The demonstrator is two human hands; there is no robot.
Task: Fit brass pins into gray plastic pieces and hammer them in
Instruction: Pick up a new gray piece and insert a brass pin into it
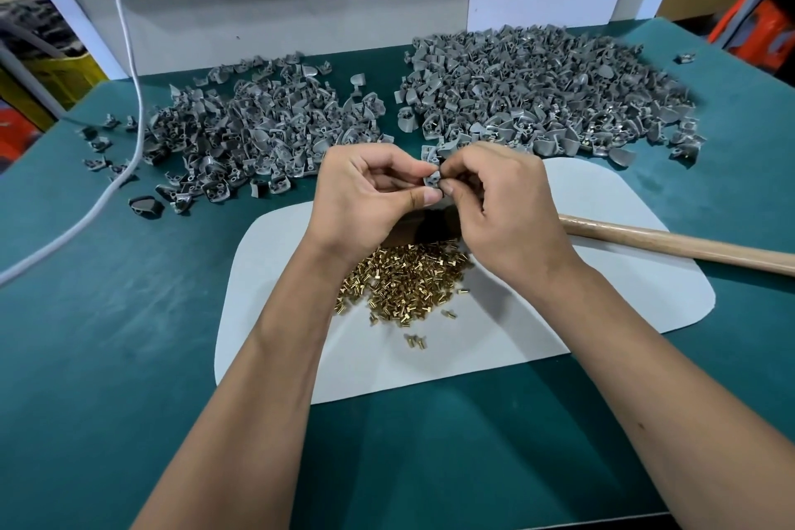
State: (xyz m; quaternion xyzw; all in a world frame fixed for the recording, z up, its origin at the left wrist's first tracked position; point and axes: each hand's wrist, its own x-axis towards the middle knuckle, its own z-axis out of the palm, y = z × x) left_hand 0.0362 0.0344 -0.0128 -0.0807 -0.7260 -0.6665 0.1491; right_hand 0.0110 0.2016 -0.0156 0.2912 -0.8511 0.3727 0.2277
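While both hands (374,189) (494,194) pinch a gray piece (432,178), brass pins (404,275) litter the white mat (537,327) on green felt (107,336).

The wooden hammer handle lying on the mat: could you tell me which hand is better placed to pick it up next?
Probably the right hand. The hammer handle lies on its side of the white mat, just past its wrist, while the left hand pinches the gray piece.
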